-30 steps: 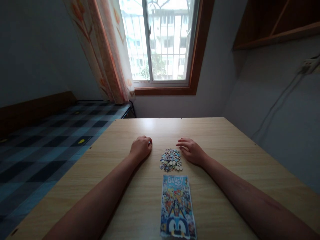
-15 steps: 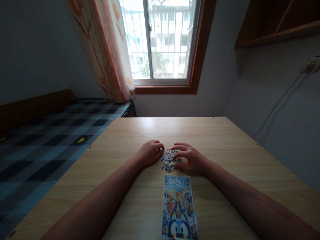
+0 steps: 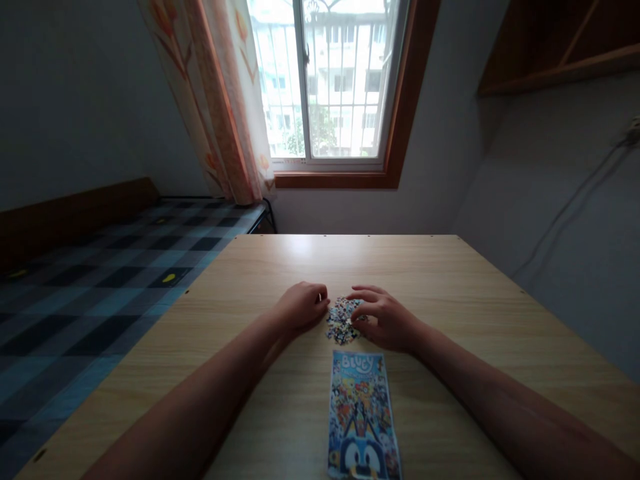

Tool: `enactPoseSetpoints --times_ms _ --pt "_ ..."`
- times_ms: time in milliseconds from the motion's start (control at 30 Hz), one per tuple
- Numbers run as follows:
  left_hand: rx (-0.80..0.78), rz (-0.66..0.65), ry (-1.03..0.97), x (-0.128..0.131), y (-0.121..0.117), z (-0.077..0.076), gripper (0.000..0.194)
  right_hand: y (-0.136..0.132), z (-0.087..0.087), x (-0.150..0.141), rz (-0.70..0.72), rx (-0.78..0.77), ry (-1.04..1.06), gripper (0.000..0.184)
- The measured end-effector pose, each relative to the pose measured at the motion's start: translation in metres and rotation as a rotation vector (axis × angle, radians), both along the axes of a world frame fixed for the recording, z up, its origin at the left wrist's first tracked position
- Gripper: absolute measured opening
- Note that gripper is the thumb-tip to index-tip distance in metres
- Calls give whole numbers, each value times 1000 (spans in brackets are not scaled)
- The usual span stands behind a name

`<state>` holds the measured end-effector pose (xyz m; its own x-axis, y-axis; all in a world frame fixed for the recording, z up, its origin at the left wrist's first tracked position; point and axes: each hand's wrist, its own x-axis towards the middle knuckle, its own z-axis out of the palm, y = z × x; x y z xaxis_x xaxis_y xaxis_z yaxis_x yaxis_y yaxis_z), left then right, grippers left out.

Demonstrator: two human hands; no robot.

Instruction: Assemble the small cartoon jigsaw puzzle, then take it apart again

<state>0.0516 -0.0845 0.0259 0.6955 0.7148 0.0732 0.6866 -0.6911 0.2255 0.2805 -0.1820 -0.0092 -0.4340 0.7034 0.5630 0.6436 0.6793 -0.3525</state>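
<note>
A small heap of jigsaw puzzle pieces (image 3: 341,323) in many colours lies on the wooden table (image 3: 280,260). At its left edge rests my left hand (image 3: 305,305), fingers curled in toward the thumb; whatever they hold is hidden. My right hand (image 3: 385,319) reaches over the heap's right side. Its thumb and index fingertip come together on a puzzle piece in the heap, while the other fingers stay stretched out above. Nearer to me lies a flat, colourful "Bluey" picture sheet (image 3: 363,413), printed with a blue cartoon dog and many small figures.
To the left of the table stands a bed (image 3: 125,267) with a checked cover. Beyond the table are a barred window (image 3: 340,87) and a flowered curtain (image 3: 215,100). A wooden shelf (image 3: 560,79) and a hanging cable (image 3: 565,213) are on the right wall.
My right thumb and index finger have closed toward each other over the heap. My left fingers have curled in a little more. The whole view has shifted slightly.
</note>
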Motion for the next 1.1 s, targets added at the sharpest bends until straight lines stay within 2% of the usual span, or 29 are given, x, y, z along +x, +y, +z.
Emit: enactPoseSetpoints --times_ms 267,467,600,800,967,1100 --pt "-278 -35 162 -3 4 17 33 6 -4 6 -42 71 58 10" --pt "-473 -42 192 -7 2 24 41 16 -14 14 -176 75 173 14" --pt "-468 -52 192 -6 2 24 41 17 -17 15 -216 -11 185 20" --pt "-359 -30 221 -3 0 20 42 16 -18 9 -154 -44 89 30" --pt "-342 -62 257 -4 2 20 39 19 -22 15 -270 -33 153 42" --pt "-413 -91 262 -10 8 20 34 19 -23 21 -289 -75 195 32"
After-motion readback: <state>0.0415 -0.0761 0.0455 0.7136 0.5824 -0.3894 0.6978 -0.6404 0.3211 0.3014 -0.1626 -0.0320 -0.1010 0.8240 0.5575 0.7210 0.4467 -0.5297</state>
